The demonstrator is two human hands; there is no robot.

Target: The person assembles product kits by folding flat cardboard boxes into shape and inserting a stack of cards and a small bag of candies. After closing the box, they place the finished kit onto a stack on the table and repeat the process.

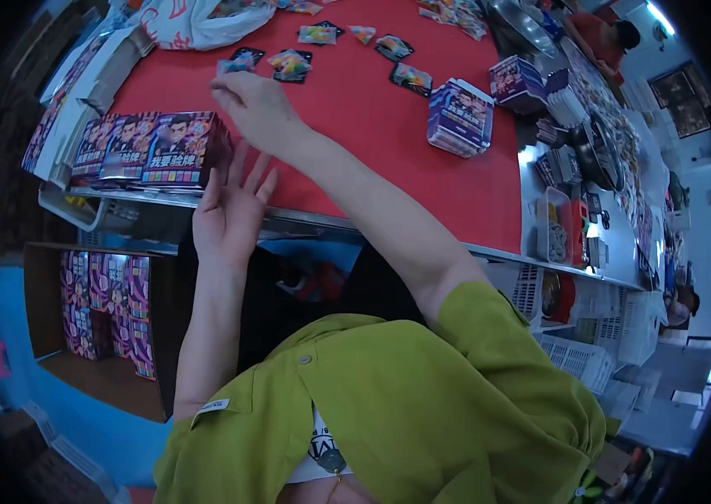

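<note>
My left hand (pixel 231 214) is open, palm up and fingers spread, at the table's front edge beside a row of printed boxes (pixel 179 149). The boxes are purple and black with a cartoon figure and Chinese lettering. My right hand (pixel 259 109) reaches across above the red table top (pixel 355 126), its fingers curled together in a pinch. Just beyond those fingertips lies a small clear bag with colorful contents (pixel 236 65), partly over a black card. Whether the fingers touch it, or hold anything, is hidden. Another bag of colorful pieces (pixel 290 63) lies to the right.
A stack of purple printed cartons (pixel 461 118) stands at the right of the table. Several more small bags (pixel 411 77) lie toward the back, near a white plastic bag (pixel 196 23). Below left, an open cardboard box (pixel 86 374) holds packed boxes. Another person (pixel 603 42) is at far right.
</note>
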